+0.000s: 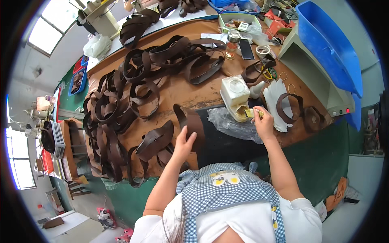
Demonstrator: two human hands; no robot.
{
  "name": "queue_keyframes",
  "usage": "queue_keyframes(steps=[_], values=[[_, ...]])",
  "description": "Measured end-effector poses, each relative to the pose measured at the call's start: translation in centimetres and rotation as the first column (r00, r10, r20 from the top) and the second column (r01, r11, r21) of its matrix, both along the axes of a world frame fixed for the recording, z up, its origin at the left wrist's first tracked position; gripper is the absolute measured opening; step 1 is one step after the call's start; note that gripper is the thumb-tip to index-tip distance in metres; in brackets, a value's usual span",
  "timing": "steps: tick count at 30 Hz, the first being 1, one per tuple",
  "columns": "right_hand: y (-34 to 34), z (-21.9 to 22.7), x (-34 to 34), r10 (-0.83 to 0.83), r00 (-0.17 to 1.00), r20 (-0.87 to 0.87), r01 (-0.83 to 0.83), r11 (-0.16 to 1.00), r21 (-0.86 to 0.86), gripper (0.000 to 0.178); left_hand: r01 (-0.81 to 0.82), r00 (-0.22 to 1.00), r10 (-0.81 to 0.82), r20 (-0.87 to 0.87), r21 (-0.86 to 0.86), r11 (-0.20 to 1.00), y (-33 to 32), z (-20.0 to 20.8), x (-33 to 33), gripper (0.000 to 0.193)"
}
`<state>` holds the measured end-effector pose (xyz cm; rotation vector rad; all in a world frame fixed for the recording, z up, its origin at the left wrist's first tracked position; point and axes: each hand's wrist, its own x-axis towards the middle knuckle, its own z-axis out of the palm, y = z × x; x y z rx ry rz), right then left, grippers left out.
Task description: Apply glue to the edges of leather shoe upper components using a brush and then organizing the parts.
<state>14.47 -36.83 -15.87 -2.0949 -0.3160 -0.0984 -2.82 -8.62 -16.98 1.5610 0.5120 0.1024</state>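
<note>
My left hand [184,144] is beside a dark brown strap loop [189,120] that stands on edge on the table. Its thumb and fingers are apart, and the fingertips overlap the strap in view. My right hand [263,124] grips a small flat brush [250,113] with a yellowish body. The brush is held at the opening in the lower front of a white plastic container [235,92]. Whatever is inside that opening is hard to make out. A black mat [223,148] lies between my hands, with a crumpled clear plastic sheet [231,126] on it.
Many brown strap loops [139,65] are heaped across the left and back of the brown table. White paper strips [277,101], scissors [269,73], a phone [246,49] and a glass jar [232,43] lie to the right. A blue bin [330,44] rests on a grey cabinet.
</note>
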Motion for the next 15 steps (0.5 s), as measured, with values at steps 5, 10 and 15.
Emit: queue_keyframes(steps=[5, 10, 15], values=[[0.5, -1.4, 1.0, -0.047, 0.996, 0.077, 0.058, 0.988, -0.144, 0.013, 0.038, 0.995, -0.013, 0.102, -0.255, 0.966, 0.7, 3.7, 1.6, 0.038], [1.5, -2.7, 1.2, -0.044, 0.995, 0.093, 0.059, 0.985, -0.16, 0.014, 0.031, 0.991, 0.012, 0.132, -0.323, 0.946, 0.6, 6.1, 1.1, 0.045], [1.6, -3.1, 1.8, 0.001, 0.994, 0.112, 0.022, 0.978, -0.206, 0.014, 0.049, 0.991, 0.01, 0.132, -0.442, 0.896, 0.4, 6.4, 1.6, 0.056]])
